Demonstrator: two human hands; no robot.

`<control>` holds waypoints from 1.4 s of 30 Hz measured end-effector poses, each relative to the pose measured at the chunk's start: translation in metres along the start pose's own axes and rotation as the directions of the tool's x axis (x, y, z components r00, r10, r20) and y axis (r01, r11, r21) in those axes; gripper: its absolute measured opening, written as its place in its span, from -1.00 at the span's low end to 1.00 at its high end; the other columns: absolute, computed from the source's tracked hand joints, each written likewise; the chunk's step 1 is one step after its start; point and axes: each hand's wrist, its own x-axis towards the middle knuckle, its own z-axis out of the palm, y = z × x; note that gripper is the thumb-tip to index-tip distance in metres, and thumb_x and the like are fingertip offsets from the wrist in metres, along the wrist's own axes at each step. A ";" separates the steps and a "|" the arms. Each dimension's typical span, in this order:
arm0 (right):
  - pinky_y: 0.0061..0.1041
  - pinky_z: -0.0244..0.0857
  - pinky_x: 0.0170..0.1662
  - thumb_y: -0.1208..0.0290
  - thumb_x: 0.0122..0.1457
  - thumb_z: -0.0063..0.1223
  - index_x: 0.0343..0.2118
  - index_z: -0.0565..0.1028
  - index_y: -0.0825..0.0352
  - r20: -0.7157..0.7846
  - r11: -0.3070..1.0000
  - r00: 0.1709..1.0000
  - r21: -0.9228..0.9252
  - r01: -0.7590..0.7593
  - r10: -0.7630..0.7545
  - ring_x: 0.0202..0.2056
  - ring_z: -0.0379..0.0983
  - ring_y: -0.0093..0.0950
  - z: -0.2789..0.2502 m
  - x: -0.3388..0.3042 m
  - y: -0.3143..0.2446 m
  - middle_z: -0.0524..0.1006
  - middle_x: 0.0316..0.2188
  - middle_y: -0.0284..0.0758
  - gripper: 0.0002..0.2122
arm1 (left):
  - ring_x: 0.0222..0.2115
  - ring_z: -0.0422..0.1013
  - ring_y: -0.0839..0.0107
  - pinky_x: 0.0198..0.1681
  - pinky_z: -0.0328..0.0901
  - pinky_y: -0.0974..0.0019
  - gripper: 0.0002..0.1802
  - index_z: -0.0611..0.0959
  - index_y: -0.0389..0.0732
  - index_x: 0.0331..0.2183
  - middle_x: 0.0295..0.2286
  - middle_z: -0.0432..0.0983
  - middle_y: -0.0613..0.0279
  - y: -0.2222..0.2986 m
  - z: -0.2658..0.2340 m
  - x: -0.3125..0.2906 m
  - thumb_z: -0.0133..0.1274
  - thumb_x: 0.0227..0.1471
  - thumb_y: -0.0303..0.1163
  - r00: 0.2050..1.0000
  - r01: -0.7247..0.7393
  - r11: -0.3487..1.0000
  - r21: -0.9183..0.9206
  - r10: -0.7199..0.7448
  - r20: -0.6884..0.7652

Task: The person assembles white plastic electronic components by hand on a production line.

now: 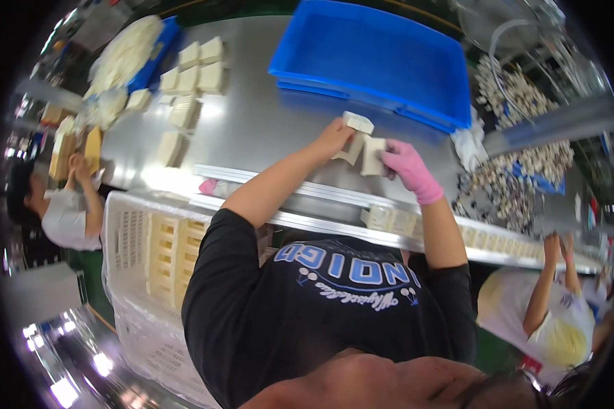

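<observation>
My bare left hand (332, 138) is closed round a cream plastic part (358, 123) with a pale, block-like top. Below that part a thin cream flap-like piece (351, 151) shows; whether it is joined to either held part I cannot tell. In a pink glove, my right hand (408, 168) grips a cream rectangular plastic piece (373, 156) by its right side. Both hands are close together above the metal table (252, 116), just in front of a large blue bin (372, 102). The fingertips of my left hand are partly hidden.
Cream blocks (199, 76) stand in groups at left, beside a heap of pale parts (126, 54). A metal rail track (307, 221) carrying cream pieces (392, 219) runs along the near edge. A white crate (126, 249) is at lower left. Small parts (518, 163) are heaped at right. Co-workers sit on both sides.
</observation>
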 end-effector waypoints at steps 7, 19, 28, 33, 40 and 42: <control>-0.38 0.21 -0.52 0.37 -0.03 -0.10 -0.34 0.33 0.35 -0.450 0.906 0.805 -0.347 0.242 -0.388 -0.59 0.35 -0.24 0.027 0.014 0.042 0.40 -0.62 -0.19 -0.79 | -0.38 0.34 0.44 -0.27 0.27 0.40 -0.66 0.26 -0.17 -0.20 -0.31 0.30 0.20 0.018 0.044 -0.035 -0.37 0.10 -0.14 0.992 -0.054 0.911 -0.408 0.097 0.086; -0.41 0.22 -0.53 0.44 -0.02 -0.09 -0.10 0.17 0.30 -0.372 0.784 0.772 -0.570 0.248 -0.515 -0.58 0.38 -0.31 0.041 -0.007 0.016 0.41 -0.62 -0.25 -0.62 | -0.25 0.30 0.49 -0.23 0.25 0.42 -0.59 0.21 -0.12 -0.09 -0.25 0.30 0.24 -0.006 0.041 -0.031 -0.43 0.11 -0.09 0.953 -0.254 0.894 -0.369 0.296 0.061; -0.38 0.23 -0.44 0.42 -0.03 -0.12 -0.16 0.23 0.31 -0.380 0.888 0.821 -0.347 0.301 -0.427 -0.48 0.40 -0.24 0.037 -0.015 0.011 0.44 -0.53 -0.19 -0.68 | -0.18 0.25 0.49 -0.13 0.19 0.40 -0.59 0.16 -0.11 -0.04 -0.21 0.28 0.24 0.013 0.046 -0.040 -0.32 0.10 -0.17 0.958 -0.020 0.898 -0.439 0.143 0.248; -0.37 0.23 -0.45 0.43 -0.02 -0.13 -0.14 0.20 0.32 -0.380 0.920 0.866 -0.339 0.194 -0.323 -0.52 0.38 -0.23 0.043 -0.018 -0.003 0.42 -0.56 -0.19 -0.66 | -0.22 0.28 0.49 -0.18 0.23 0.41 -0.61 0.15 -0.12 -0.05 -0.23 0.29 0.23 -0.012 0.046 -0.026 -0.36 0.11 -0.17 0.965 -0.178 0.917 -0.356 0.234 0.121; -0.54 0.19 -0.57 0.55 -0.03 -0.09 -0.09 0.14 0.35 -0.464 0.836 0.715 -0.443 0.324 -0.523 -0.63 0.34 -0.48 0.046 -0.008 0.023 0.37 -0.63 -0.28 -0.61 | -0.21 0.28 0.47 -0.16 0.23 0.40 -0.60 0.17 -0.11 -0.07 -0.22 0.28 0.23 0.009 0.042 -0.035 -0.46 0.12 -0.13 0.950 -0.211 0.887 -0.410 0.285 0.127; -0.53 0.18 -0.57 0.56 -0.04 -0.09 -0.10 0.15 0.36 -0.452 0.811 0.698 -0.477 0.337 -0.556 -0.64 0.33 -0.48 0.046 -0.009 0.019 0.36 -0.63 -0.29 -0.61 | -0.20 0.28 0.46 -0.15 0.23 0.40 -0.60 0.16 -0.11 -0.06 -0.21 0.27 0.23 0.005 0.041 -0.034 -0.46 0.12 -0.12 0.938 -0.223 0.862 -0.456 0.317 0.140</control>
